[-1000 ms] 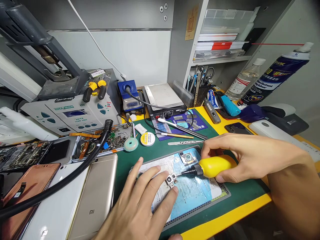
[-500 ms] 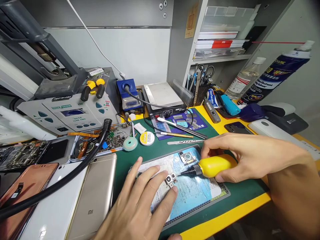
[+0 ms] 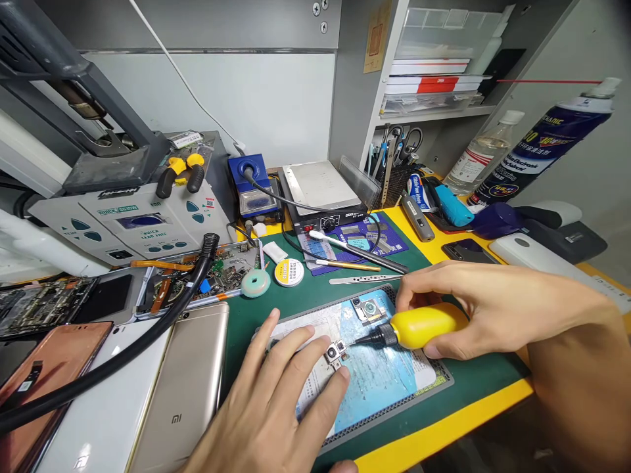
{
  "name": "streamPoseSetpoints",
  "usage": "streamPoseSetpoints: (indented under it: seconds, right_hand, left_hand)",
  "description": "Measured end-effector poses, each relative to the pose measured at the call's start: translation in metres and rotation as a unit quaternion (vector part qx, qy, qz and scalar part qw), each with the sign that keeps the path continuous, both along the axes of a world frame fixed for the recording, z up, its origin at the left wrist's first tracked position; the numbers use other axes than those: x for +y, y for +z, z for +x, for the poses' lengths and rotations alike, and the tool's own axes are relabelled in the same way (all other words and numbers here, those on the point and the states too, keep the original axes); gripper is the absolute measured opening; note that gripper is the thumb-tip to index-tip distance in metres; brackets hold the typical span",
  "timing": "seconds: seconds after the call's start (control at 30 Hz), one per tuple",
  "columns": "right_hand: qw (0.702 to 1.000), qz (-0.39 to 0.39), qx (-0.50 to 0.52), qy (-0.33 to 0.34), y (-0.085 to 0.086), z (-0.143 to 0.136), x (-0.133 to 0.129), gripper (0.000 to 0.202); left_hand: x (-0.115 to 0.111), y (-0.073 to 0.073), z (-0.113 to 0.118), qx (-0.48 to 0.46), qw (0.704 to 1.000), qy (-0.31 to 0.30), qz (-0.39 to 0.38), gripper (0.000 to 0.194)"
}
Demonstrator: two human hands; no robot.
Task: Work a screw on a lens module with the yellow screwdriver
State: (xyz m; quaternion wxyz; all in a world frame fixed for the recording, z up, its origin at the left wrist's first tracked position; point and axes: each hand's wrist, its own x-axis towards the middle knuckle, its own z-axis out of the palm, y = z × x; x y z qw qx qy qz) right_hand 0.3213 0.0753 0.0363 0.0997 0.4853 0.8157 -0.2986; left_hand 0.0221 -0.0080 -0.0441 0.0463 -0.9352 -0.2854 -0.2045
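Note:
A small phone camera module (image 3: pixel 335 353) lies on the blue-and-white work pad (image 3: pixel 379 378). My left hand (image 3: pixel 283 391) rests palm down on the pad, fingers spread; its index and middle fingertips hold the module from either side. My right hand (image 3: pixel 473 309) is closed around a yellow-bodied tool (image 3: pixel 428 324) with a black collar and a thin tapering black tip. That tip points left and reaches the module's right edge; whether it touches, I cannot tell. Behind the tool's tip, a second camera module (image 3: pixel 367 309) lies on the pad.
Metal tweezers (image 3: pixel 362 279), a brush (image 3: pixel 348 265) and a round tin (image 3: pixel 288 272) lie behind the pad. Phones (image 3: pixel 180 387) and a black hose (image 3: pixel 123 358) occupy the left. Farther back stand a hot-air station (image 3: pixel 142 223), a heating plate (image 3: pixel 320 187) and a spray can (image 3: pixel 547 141).
The view has shifted very slightly. Both hands, the camera module and the yellow tool keep practically the same positions.

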Motion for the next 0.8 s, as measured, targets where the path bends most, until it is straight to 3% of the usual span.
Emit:
streamPoseSetpoints:
  seconds: [0.8]
  right_hand:
    - [1.0, 0.004, 0.009, -0.001, 0.001, -0.0003, -0.0015, 0.045]
  left_hand:
    - [-0.0022, -0.0033, -0.005, 0.033, 0.999, -0.005, -0.008, 0.059]
